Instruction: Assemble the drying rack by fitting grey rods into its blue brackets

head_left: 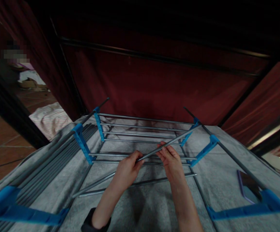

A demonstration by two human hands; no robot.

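My left hand (129, 168) and my right hand (170, 158) are both closed on one grey metal tube (152, 152). It slants from lower left to upper right across a partly built rack. Blue plastic brackets (84, 144) join the rack's side poles (234, 158), and several crossbars (140, 134) span between the far brackets. Another loose tube (154, 181) lies crosswise just below my hands. The near left bracket (21, 209) and near right bracket (248, 211) stand at either side of my forearms. A dark band is on my left wrist.
A bundle of grey tubes (57, 161) lies along the left on the grey cloth (145, 209). A phone (247, 187) rests at the right, partly behind a pole. Dark red panels (135, 83) rise behind. Striped fabric (50, 119) and a tiled floor (6, 138) show at the left.
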